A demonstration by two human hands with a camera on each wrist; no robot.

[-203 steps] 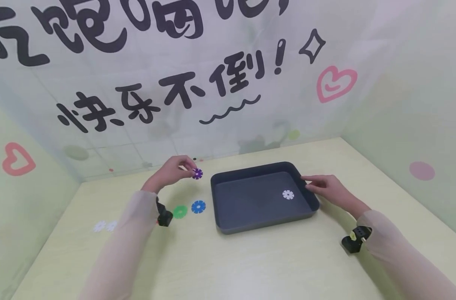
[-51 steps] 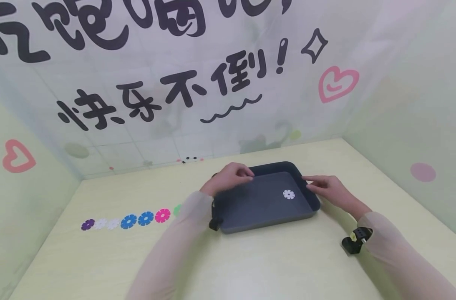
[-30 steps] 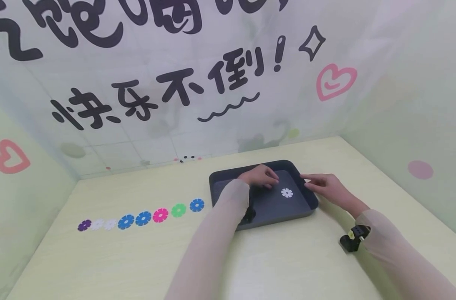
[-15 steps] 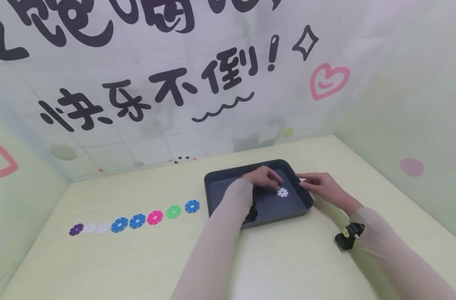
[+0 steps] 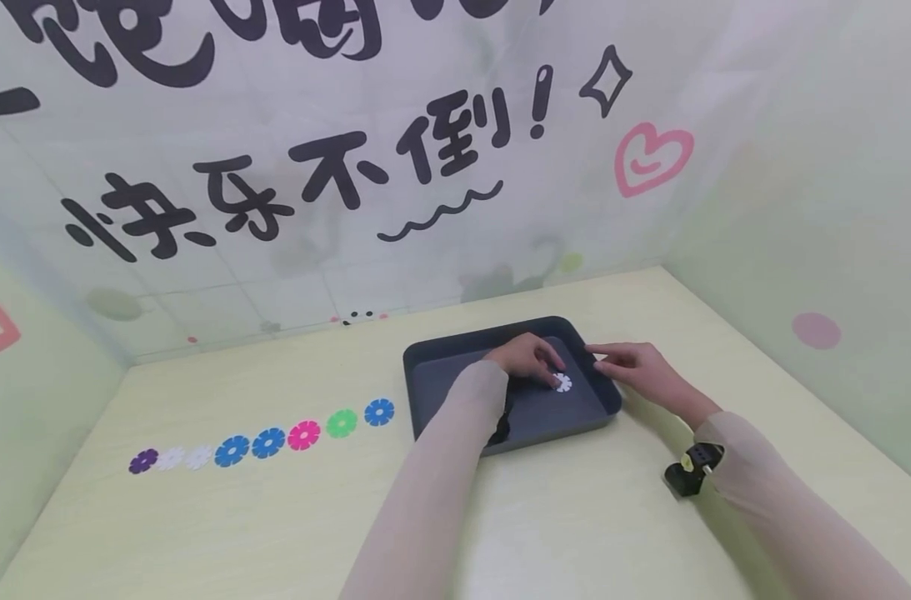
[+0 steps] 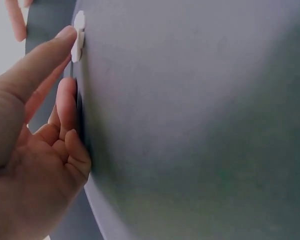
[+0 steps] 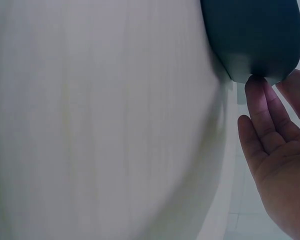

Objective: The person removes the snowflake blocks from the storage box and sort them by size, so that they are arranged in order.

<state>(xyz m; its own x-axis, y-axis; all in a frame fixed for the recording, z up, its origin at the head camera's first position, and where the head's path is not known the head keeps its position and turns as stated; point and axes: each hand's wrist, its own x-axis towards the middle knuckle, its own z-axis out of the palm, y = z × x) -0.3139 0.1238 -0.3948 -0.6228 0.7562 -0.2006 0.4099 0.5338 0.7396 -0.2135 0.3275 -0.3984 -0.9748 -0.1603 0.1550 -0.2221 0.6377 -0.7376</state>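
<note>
A white notched plastic disc point(image 5: 564, 382) lies on the floor of a dark grey tray point(image 5: 442, 383), towards its right end. My left hand point(image 5: 526, 356) reaches into the tray, its thumb touching the disc. In the left wrist view the disc point(image 6: 79, 37) shows nearly edge-on at the thumb tip, with the other fingers bent behind. At the tray's right end my right hand point(image 5: 643, 367) holds the rim. The right wrist view has its fingertips point(image 7: 256, 85) against the tray's outer wall point(image 7: 255, 37), the thumb side partly hidden behind the rim.
Left of the tray, a row of notched discs lies on the pale table point(image 5: 275, 525): purple point(image 5: 143, 461), white point(image 5: 172, 457), blue point(image 5: 232, 451), pink point(image 5: 303, 435), green point(image 5: 342, 423) and others. A printed backdrop point(image 5: 290, 275) stands behind.
A purple disc held earlier by my left hand now lies at the row's left end. The left hand has moved right into the tray, down to the white disc. My right hand has stayed on the rim.
</note>
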